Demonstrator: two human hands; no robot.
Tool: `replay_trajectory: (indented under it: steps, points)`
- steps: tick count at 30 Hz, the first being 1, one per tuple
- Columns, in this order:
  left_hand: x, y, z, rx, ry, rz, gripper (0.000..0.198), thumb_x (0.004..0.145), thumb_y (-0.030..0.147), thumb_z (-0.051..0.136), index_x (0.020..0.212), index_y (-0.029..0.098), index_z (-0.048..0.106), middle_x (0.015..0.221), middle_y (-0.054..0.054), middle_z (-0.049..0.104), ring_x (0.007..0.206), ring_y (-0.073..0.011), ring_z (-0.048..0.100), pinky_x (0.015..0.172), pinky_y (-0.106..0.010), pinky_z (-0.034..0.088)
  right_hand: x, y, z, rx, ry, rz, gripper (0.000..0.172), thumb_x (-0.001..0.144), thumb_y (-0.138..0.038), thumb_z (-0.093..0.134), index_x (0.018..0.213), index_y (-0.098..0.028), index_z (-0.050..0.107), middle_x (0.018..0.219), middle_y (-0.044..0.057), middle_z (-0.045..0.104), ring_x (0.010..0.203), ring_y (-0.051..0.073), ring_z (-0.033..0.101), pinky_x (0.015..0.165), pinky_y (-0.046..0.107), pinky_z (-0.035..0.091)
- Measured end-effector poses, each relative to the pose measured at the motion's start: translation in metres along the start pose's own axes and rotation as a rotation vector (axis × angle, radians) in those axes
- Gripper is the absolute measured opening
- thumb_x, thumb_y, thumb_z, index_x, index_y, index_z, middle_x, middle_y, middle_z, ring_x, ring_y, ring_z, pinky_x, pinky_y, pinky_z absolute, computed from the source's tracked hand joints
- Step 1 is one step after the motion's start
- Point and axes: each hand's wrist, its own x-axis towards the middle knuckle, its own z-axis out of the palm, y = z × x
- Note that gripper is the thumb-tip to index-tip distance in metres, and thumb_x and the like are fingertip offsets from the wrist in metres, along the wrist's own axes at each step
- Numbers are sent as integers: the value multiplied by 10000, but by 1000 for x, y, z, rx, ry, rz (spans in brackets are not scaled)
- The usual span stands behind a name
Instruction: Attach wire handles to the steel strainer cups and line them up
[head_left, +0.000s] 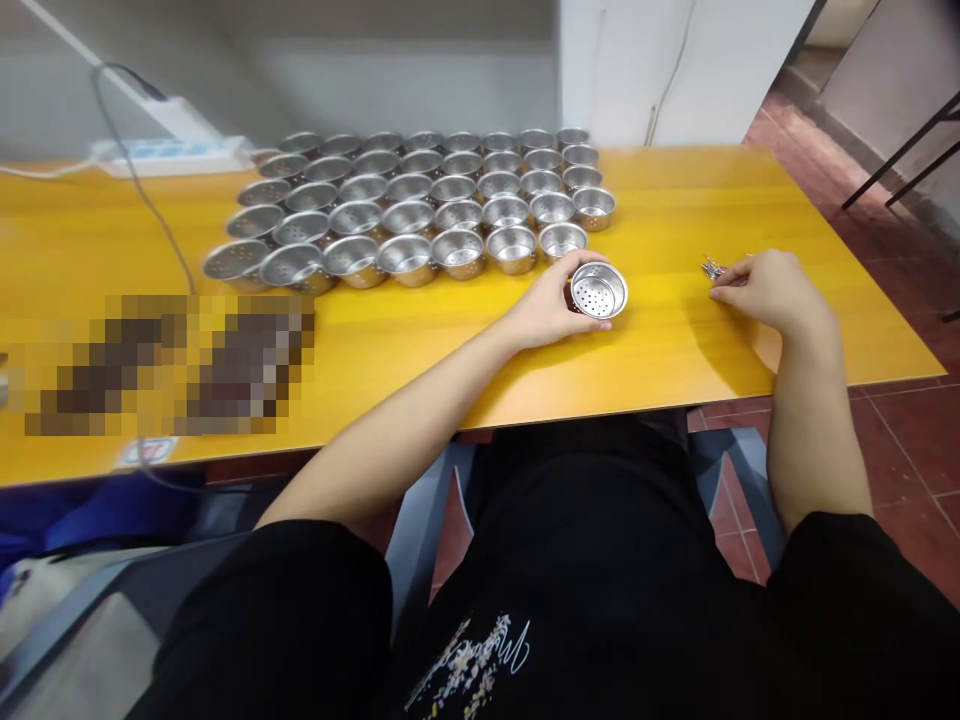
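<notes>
My left hand [546, 305] is closed around a small round metal cup [598, 290] with holes in its bottom, its open top facing up toward me. To the right, my right hand [776, 288] has thumb and fingertips pinched together at a little pile of thin, shiny metal pieces [710, 266] on the table. Whatever lies between those fingertips is too small to make out. Beyond my left hand, several rows of similar perforated metal cups [457, 254] stand close together, openings upward.
The yellow table [750, 200] ends at a front edge near my body and at a right edge over the tiled floor. A white power strip [176, 155] lies at the back left, with a grey cable [142, 190] crossing the table. Two blurred-out dark items [247, 365] lie at the left.
</notes>
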Motion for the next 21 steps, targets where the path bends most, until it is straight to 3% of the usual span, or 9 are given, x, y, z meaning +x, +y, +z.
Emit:
replay_trajectory:
  steps: [4, 11, 16, 21]
  points:
    - [-1, 1, 2, -23, -27, 14, 1010, 650, 655, 1099, 1443, 247, 625, 1482, -140, 750, 1408, -370, 756, 1266, -552, 598, -1, 2, 0, -4, 72, 10, 57, 944, -257, 888, 970, -207, 894, 1103, 172, 896, 1034, 285, 773, 1040, 444, 564]
    - [-4, 3, 3, -87, -67, -4, 1038, 644, 639, 1118, 1454, 234, 613, 1533, -165, 734, 1454, -381, 742, 1308, -566, 575, 2, 11, 6, -56, 14, -21, 96, 971, -224, 830, 876, -221, 841, 1010, 160, 855, 993, 309, 735, 1006, 460, 555]
    - [-4, 1, 2, -69, -68, 29, 1050, 644, 697, 1111, 1457, 254, 617, 1545, -161, 734, 1475, -383, 730, 1310, -568, 575, -4, -7, 15, -167, -71, -89, 179, 918, -160, 745, 769, -248, 702, 857, 91, 800, 890, 309, 734, 885, 452, 578]
    - [-4, 0, 2, -56, -77, 41, 1047, 654, 721, 1101, 1463, 258, 621, 1539, -160, 734, 1480, -390, 729, 1305, -576, 577, -11, -27, 26, -179, -153, -230, 235, 899, -178, 710, 715, -249, 583, 794, 82, 763, 792, 286, 704, 811, 438, 554]
